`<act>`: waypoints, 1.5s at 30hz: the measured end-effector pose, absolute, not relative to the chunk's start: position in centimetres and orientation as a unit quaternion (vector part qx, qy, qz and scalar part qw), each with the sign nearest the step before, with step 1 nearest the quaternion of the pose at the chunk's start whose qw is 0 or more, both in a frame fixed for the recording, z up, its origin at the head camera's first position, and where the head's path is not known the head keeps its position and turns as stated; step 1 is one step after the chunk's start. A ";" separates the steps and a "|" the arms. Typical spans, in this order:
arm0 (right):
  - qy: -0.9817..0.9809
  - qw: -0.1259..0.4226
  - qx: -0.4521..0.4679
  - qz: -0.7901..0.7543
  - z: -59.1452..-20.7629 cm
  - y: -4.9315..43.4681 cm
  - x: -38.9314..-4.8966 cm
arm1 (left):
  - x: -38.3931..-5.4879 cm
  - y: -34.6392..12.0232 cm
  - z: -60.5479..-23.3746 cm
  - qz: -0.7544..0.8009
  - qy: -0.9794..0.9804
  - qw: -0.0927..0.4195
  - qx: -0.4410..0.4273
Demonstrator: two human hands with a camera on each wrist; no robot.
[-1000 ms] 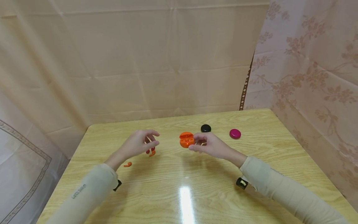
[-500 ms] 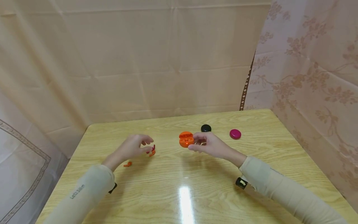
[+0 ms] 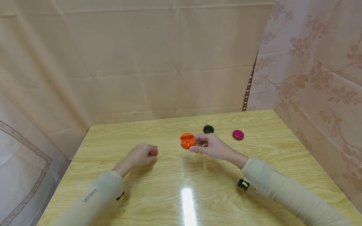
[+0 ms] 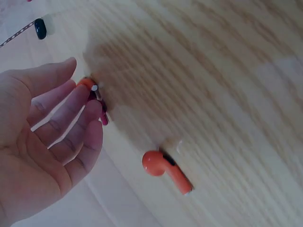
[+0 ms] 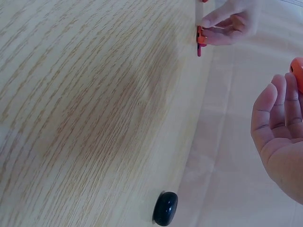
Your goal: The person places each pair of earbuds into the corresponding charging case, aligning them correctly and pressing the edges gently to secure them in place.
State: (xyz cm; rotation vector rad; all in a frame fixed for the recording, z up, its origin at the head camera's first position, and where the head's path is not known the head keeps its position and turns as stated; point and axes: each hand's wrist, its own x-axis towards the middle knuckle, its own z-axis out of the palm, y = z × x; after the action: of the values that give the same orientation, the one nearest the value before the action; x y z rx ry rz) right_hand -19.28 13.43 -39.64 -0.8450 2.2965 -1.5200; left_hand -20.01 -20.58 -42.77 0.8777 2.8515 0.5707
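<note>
My right hand (image 3: pixel 213 147) holds an orange earbud charging case (image 3: pixel 188 141) above the table, its lid up; the inside faces me. In the right wrist view only an edge of the case (image 5: pixel 298 71) shows beside the fingertips. My left hand (image 3: pixel 141 155) is low over the table, fingers bent around an orange earbud (image 4: pixel 85 83). The thumb stands a little apart from that earbud in the left wrist view. A dark pink earbud (image 4: pixel 104 116) lies just beyond the fingertips, partly hidden. Another orange earbud (image 4: pixel 163 168) lies on the tabletop, hidden in the head view.
A round black case (image 3: pixel 208 129) sits behind my right hand on the wooden table (image 3: pixel 169 188). To its right is a round magenta case (image 3: pixel 238 135). Beige curtains (image 3: pixel 127 62) hang behind the table's far edge.
My left hand first drew back left, then came down and right onto the orange earbud near the dark pink ones. My right hand and the orange case have stayed nearly still.
</note>
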 end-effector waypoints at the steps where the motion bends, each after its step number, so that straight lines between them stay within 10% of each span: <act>1: 0.791 0.130 -0.290 -0.523 -39.6 13.4 -19.3 | -20.0 -20.5 -42.9 0.186 0.939 0.051 0.283; 45: 0.783 0.130 -0.293 -0.532 -40.2 13.7 -19.3 | -20.4 -20.3 -43.5 0.178 0.970 0.093 0.136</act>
State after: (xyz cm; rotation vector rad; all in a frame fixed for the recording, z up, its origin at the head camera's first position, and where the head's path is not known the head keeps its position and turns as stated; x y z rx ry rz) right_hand -19.27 13.69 -40.20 -0.8524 2.2763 -1.5465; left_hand -20.43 -20.31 -43.51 0.4045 2.8797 0.5282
